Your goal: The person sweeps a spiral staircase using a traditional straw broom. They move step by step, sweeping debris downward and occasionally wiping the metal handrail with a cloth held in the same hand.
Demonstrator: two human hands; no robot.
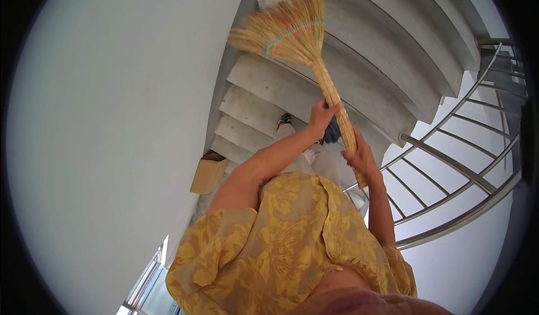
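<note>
A straw broom with colored stitching across its bristles extends away from me over the concrete stairs. Its fanned head is near the wall side, slightly blurred; I cannot tell whether the tips touch a step. My left hand grips the middle of the woven handle, thumb across it. Lower down, near the handle's end, my right hand is wrapped around it. Behind the handle, beside my left hand, is a dark blue item, perhaps cloth, mostly hidden.
Curved concrete steps rise ahead and to the right. A white wall runs along the left. On the right curves a stainless steel railing. A cardboard box sits on the stairs by the wall. My dark shoe stands on a step.
</note>
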